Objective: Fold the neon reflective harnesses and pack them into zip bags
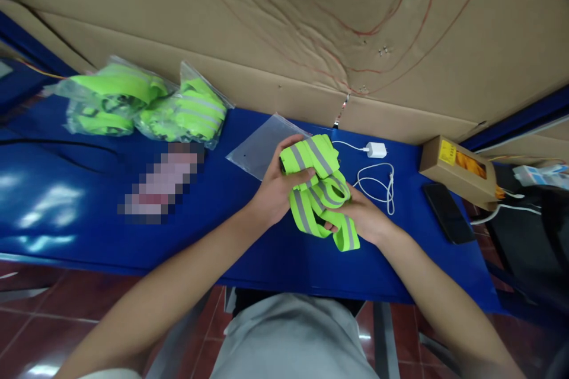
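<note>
A bundle of neon-yellow reflective strap [317, 160] with grey stripes is held up over the front half of the blue table. My left hand [280, 186] is closed on its left side, the thumb lying across the folded upper part. From the right, my right hand [360, 213] grips the lower loops; most of its fingers are hidden under the strap. Loose loops hang below and between both hands. Just behind my left hand a clear flat plastic bag [260, 145] lies on the table.
Clear bags of similar neon straps [191, 109] lie at the back left, near a pixelated item [162, 183]. Behind and right are a white charger [376, 150], a coiled white cable [390, 189], a black phone [448, 213] and a cardboard box [462, 172]. A cardboard-covered wall [267, 41] borders the table [249, 260].
</note>
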{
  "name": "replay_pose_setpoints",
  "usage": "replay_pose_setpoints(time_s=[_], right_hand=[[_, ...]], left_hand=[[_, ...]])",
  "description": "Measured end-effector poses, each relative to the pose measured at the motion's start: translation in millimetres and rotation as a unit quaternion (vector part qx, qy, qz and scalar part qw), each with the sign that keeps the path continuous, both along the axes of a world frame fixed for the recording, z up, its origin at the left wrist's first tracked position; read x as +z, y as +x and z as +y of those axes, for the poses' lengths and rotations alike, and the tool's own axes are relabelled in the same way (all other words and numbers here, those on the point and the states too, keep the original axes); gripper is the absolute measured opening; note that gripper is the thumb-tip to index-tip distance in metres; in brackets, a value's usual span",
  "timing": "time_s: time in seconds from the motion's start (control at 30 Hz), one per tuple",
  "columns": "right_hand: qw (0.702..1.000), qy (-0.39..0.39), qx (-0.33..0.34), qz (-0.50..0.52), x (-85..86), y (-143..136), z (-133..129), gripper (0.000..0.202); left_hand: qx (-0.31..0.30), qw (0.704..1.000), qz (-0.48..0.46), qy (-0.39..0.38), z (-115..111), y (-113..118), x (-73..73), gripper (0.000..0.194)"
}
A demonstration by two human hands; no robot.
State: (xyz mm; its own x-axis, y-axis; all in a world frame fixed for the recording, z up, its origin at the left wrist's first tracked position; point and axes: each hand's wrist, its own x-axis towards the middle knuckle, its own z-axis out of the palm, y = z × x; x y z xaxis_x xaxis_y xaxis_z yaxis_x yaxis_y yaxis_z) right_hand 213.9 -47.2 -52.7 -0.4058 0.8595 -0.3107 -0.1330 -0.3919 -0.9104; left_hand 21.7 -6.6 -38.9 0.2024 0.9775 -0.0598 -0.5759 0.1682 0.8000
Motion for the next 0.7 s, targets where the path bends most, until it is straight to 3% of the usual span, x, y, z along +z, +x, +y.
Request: replay_pose_setpoints(time_s=[0.07,0.13,0.2,0.37,0.5,0.7], right_hand=[[0.998,0.050,0.017,-0.033,0.0,11,4,0.077],[0.992,0.086,0.080,-0.046,4.2,26,9,0.095],[0.987,0.109,0.116,-0.022,10.1,38,12,0.097],[0.985,0.166,0.014,-0.045,10.1,28,10,0.064],[0.981,0.142,0.047,-0.119,0.1,3,3,0.043],[0.945,0.227,-0.058,-0.228,-6.6,-1,1,0.024]], left_hand=[[0.002,0.999,0.011,0.035,2,-2,2.4,0.063],[0.003,0.997,0.026,0.073,6,-6,3.3,0.061],[0.002,0.993,0.043,0.110,9,-9,2.3,0.059],[-0.039,0.984,0.089,0.150,5,-12,-0.5,0.058],[-0.093,0.990,0.048,0.091,-1,-9,3.4,0.063],[-0.109,0.994,0.025,0.007,-4,0,-1.3,0.079]])
